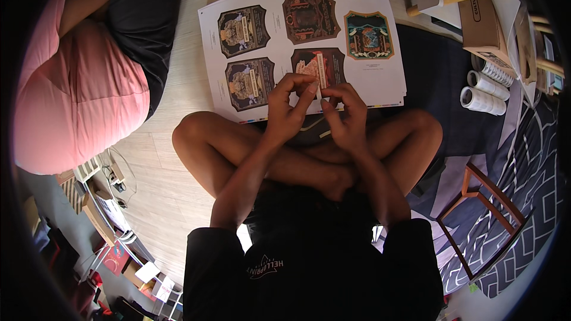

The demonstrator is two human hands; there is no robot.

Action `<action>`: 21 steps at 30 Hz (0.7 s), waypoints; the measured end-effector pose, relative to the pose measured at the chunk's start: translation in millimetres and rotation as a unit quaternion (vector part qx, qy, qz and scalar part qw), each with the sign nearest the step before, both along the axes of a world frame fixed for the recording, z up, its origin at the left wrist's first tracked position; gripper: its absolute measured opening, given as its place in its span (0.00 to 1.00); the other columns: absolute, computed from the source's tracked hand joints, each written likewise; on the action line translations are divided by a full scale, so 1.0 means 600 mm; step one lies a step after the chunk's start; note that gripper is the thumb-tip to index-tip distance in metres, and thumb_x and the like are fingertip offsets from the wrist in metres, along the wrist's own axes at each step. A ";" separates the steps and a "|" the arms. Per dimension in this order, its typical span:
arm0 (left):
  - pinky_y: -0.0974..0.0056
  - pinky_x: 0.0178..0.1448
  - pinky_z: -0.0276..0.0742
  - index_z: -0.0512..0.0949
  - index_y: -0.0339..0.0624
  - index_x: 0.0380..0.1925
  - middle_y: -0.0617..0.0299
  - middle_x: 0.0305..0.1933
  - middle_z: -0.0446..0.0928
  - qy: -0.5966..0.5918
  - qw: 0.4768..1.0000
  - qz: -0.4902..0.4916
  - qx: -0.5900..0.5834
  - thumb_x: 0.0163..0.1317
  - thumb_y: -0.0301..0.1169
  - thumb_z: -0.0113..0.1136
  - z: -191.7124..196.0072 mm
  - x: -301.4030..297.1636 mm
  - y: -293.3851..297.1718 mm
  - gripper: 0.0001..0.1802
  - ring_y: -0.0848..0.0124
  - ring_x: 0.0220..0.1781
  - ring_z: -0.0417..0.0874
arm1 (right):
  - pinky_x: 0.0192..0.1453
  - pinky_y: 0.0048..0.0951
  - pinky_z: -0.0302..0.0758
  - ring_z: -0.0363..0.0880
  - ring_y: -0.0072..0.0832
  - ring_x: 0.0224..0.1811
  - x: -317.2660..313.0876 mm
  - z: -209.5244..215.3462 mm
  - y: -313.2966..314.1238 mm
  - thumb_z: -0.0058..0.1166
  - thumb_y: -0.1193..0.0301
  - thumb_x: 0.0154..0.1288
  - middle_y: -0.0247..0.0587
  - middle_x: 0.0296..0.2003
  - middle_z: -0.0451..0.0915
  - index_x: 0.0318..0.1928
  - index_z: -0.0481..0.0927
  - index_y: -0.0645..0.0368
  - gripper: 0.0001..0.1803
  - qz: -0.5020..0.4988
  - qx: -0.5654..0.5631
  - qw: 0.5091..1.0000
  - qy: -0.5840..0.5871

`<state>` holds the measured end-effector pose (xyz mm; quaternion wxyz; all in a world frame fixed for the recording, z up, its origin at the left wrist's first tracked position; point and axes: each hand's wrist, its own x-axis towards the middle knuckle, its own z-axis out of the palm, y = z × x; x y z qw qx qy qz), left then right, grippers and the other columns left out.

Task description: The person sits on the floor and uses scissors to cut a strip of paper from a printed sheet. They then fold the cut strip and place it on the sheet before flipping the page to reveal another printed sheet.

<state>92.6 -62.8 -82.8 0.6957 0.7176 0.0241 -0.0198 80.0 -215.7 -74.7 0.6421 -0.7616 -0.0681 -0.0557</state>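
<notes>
My left hand (288, 107) is closed in a pinch, with a small pale strip (318, 91) between thumb and fingertips. My right hand (348, 113) meets it there, fingers curled and closed at the strip's lower end. Just what the strip is, I cannot make out. Both hands hover over the near edge of a large white printed sheet (267, 21), which bears several ornate dark labels. Beneath the fingers lies a red and dark label (333, 62), partly covered. Another thin pale strip (325, 134) shows below my hands, by my crossed legs.
At the left sits another person (89, 95) in a pink top and dark shorts. White paper rolls (483, 101) and a brown cardboard box (479, 18) are on the right. A wooden frame (493, 211) rests on patterned fabric. Shelving with mixed items (113, 226) stands lower left.
</notes>
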 end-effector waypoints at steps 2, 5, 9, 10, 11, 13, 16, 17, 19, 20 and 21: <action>0.71 0.45 0.74 0.79 0.33 0.42 0.62 0.37 0.79 -0.007 1.000 0.001 -0.007 0.65 0.26 0.62 -0.001 0.001 -0.002 0.09 0.78 0.38 0.77 | 0.33 0.26 0.72 0.73 0.25 0.29 -0.002 -0.011 0.002 0.59 0.82 0.55 0.42 0.35 0.78 0.40 0.80 0.63 0.10 0.010 0.020 1.000 0.020; 0.70 0.47 0.74 0.79 0.33 0.44 0.61 0.40 0.80 0.008 1.000 -0.020 -0.018 0.66 0.27 0.60 -0.003 0.000 0.004 0.09 0.77 0.41 0.78 | 0.33 0.27 0.72 0.75 0.29 0.29 -0.003 -0.013 0.003 0.60 0.82 0.53 0.41 0.35 0.78 0.39 0.81 0.63 0.11 -0.006 -0.018 1.000 -0.005; 0.67 0.55 0.72 0.77 0.33 0.48 0.59 0.47 0.80 0.075 0.981 -0.064 -0.164 0.68 0.30 0.57 0.009 0.004 0.019 0.13 0.74 0.48 0.78 | 0.36 0.30 0.70 0.76 0.30 0.32 0.008 -0.003 -0.004 0.62 0.82 0.49 0.39 0.36 0.78 0.40 0.83 0.61 0.14 -0.063 -0.207 0.964 -0.154; 0.65 0.57 0.71 0.77 0.33 0.50 0.58 0.49 0.79 0.102 0.976 -0.072 -0.178 0.69 0.32 0.56 0.010 0.005 0.026 0.15 0.72 0.50 0.78 | 0.37 0.31 0.70 0.77 0.29 0.33 0.012 -0.001 -0.009 0.62 0.81 0.48 0.38 0.37 0.78 0.41 0.83 0.60 0.16 -0.068 -0.254 0.944 -0.198; 0.63 0.60 0.70 0.76 0.33 0.51 0.56 0.50 0.79 0.129 0.970 -0.079 -0.191 0.69 0.33 0.55 0.012 0.006 0.029 0.16 0.71 0.52 0.78 | 0.38 0.31 0.69 0.77 0.29 0.33 0.013 0.000 -0.011 0.63 0.81 0.47 0.38 0.38 0.77 0.42 0.84 0.59 0.18 -0.061 -0.274 0.936 -0.214; 0.63 0.61 0.69 0.75 0.33 0.52 0.55 0.50 0.79 0.160 0.957 -0.085 -0.226 0.69 0.32 0.56 0.015 0.009 0.026 0.17 0.71 0.52 0.78 | 0.39 0.33 0.68 0.77 0.27 0.35 0.014 0.003 -0.014 0.64 0.80 0.45 0.37 0.40 0.77 0.45 0.84 0.58 0.21 -0.047 -0.314 0.916 -0.246; 0.65 0.58 0.70 0.75 0.34 0.53 0.57 0.47 0.80 0.176 0.951 -0.086 -0.239 0.67 0.29 0.58 0.009 0.011 0.028 0.16 0.73 0.50 0.78 | 0.40 0.34 0.68 0.77 0.28 0.34 0.014 0.005 -0.015 0.63 0.80 0.44 0.38 0.41 0.76 0.48 0.84 0.59 0.25 -0.030 -0.327 0.907 -0.263; 0.67 0.57 0.70 0.75 0.35 0.52 0.58 0.45 0.80 0.177 0.952 -0.084 -0.237 0.66 0.28 0.59 0.007 0.011 0.029 0.16 0.74 0.49 0.78 | 0.40 0.35 0.69 0.76 0.29 0.34 0.014 0.004 -0.015 0.63 0.80 0.44 0.39 0.41 0.76 0.49 0.84 0.59 0.26 -0.026 -0.322 0.908 -0.265; 0.70 0.53 0.71 0.75 0.36 0.51 0.62 0.42 0.80 0.186 0.958 -0.090 -0.197 0.64 0.26 0.61 0.010 0.011 0.033 0.16 0.76 0.46 0.78 | 0.41 0.35 0.70 0.76 0.31 0.33 0.015 0.003 -0.015 0.63 0.81 0.45 0.39 0.41 0.76 0.51 0.83 0.59 0.27 -0.017 -0.313 0.911 -0.269; 0.71 0.51 0.71 0.76 0.36 0.51 0.63 0.41 0.80 0.191 0.961 -0.093 -0.177 0.63 0.24 0.62 0.012 0.011 0.033 0.16 0.78 0.44 0.78 | 0.41 0.33 0.70 0.76 0.30 0.33 0.012 0.004 -0.012 0.63 0.81 0.46 0.40 0.41 0.76 0.51 0.82 0.60 0.26 -0.047 -0.275 0.935 -0.221; 0.72 0.49 0.71 0.76 0.37 0.50 0.64 0.40 0.80 0.184 0.963 -0.087 -0.175 0.63 0.24 0.62 0.015 0.011 0.032 0.16 0.79 0.43 0.78 | 0.42 0.32 0.71 0.76 0.30 0.33 0.008 0.005 -0.006 0.63 0.80 0.48 0.40 0.40 0.77 0.51 0.82 0.61 0.25 -0.076 -0.236 0.954 -0.171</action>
